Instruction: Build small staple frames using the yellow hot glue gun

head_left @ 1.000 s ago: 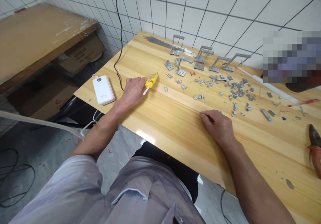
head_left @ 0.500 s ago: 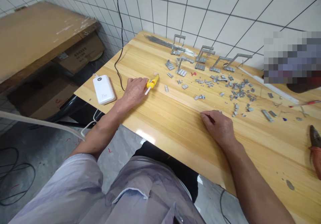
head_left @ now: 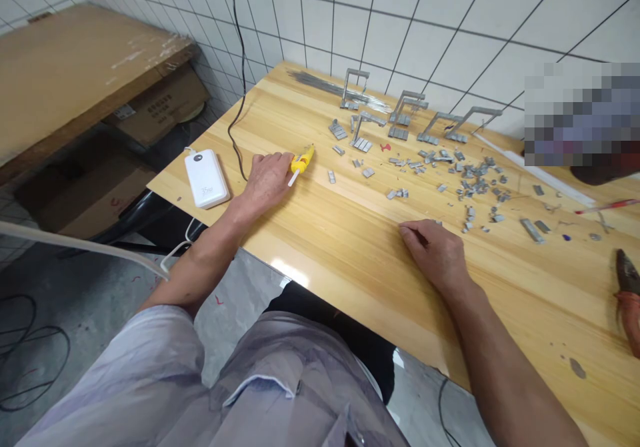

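Note:
My left hand (head_left: pixel 269 181) is closed around a yellow hot glue gun (head_left: pixel 302 162) on the wooden table. A white glue stick (head_left: pixel 294 177) pokes out of its rear, toward me; its nozzle points away toward the wall. Most of the handle is hidden under my fingers. My right hand (head_left: pixel 436 250) rests on the table farther right, fingers curled and thumb pressed to the forefinger; whether anything small is inside is hidden. Beyond it lie scattered grey metal pieces (head_left: pixel 477 180). Several grey bracket-shaped frames (head_left: pixel 369 119) stand on small slatted bases near the wall.
Left of my left hand sits a white power bank (head_left: pixel 206 179) with a cable. A black cord (head_left: pixel 243 67) hangs down behind that hand. Thin metal rods (head_left: pixel 335 89) lie by the wall. Orange-handled pliers (head_left: pixel 629 293) and a red pen (head_left: pixel 607 207) are at right.
The glue gun has tilted slightly in my left hand, and that hand has shifted a little. My right hand stays in place.

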The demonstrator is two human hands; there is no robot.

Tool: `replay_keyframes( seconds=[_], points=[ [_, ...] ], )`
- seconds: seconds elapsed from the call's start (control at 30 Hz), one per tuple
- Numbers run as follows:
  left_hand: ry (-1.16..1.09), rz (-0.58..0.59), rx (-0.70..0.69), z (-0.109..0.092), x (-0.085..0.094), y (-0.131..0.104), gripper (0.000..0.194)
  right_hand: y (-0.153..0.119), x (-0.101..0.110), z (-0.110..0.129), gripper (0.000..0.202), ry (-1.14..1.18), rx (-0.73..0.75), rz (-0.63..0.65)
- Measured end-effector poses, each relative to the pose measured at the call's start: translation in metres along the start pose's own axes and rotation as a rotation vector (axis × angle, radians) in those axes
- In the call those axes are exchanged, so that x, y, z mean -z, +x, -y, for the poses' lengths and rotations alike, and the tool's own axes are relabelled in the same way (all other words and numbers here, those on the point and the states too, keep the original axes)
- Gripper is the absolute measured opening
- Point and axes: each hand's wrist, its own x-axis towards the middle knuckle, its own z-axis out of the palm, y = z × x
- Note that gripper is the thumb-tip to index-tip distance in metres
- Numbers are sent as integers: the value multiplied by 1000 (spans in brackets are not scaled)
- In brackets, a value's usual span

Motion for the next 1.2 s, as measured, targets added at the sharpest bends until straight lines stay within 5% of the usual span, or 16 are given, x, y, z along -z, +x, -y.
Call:
replay_keyframes(
  seconds=[1.2],
  points=[
    [-34,34,-29,-3,4,-7,30,0,-1,-1,25,-7,-17,15]
  ],
)
